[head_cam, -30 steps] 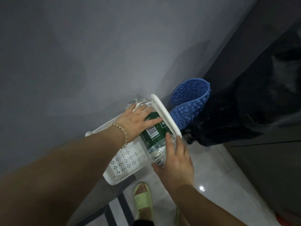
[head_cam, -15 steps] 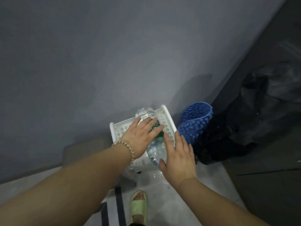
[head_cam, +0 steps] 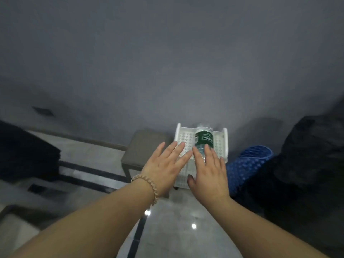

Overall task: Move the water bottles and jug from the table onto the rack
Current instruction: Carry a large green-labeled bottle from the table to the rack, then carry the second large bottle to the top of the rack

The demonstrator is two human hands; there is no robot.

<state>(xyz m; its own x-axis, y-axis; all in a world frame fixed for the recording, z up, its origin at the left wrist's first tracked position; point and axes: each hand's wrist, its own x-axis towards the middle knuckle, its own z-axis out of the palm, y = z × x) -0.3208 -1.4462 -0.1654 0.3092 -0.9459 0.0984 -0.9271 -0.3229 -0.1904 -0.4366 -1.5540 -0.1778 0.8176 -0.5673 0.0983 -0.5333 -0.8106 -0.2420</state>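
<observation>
A clear water bottle (head_cam: 203, 137) with a green label lies on its side on the top shelf of a white perforated rack (head_cam: 184, 138) against the grey wall. My left hand (head_cam: 164, 168), with a beaded bracelet on the wrist, hovers in front of the rack with fingers spread and holds nothing. My right hand (head_cam: 209, 173) is also open, fingers apart; its fingertips overlap the near end of the bottle in view, and I cannot tell if they touch it. The rack's lower shelves are hidden behind both hands.
A low brown stool (head_cam: 144, 148) stands left of the rack. A blue studded mat (head_cam: 245, 164) leans at the rack's right, beside a large dark bundle (head_cam: 305, 164). A dark object (head_cam: 24, 155) sits at far left. Glossy tiled floor (head_cam: 167, 229) lies below.
Both hands have let go of the bottle and drawn back from the rack with fingers spread. The view has pulled back and up, so the rack looks smaller and farther.
</observation>
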